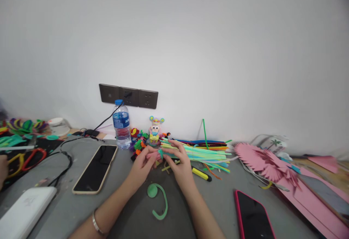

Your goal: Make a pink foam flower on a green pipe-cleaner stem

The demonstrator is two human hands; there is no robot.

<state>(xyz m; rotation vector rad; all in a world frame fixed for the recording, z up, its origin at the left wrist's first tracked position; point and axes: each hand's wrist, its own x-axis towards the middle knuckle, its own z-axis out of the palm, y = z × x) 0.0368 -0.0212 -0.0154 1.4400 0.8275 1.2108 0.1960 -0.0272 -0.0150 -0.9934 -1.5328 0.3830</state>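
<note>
Above the middle of the table, my left hand is closed around a small pink piece, which looks like modelling clay. My right hand pinches a teal strip against the pink piece's right end; the fingertips partly cover both. Below my hands, a green curled strip lies on the table beside a flat green disc. Behind them stands a small clay figure with big eyes and round ears, next to a pile of pastel pipe cleaners.
A water bottle stands against the wall. Phones lie at left and right. A yellow cutter is right of my hands. Pink paper spreads far right. Scissors, a white power bank and another person's hand are left.
</note>
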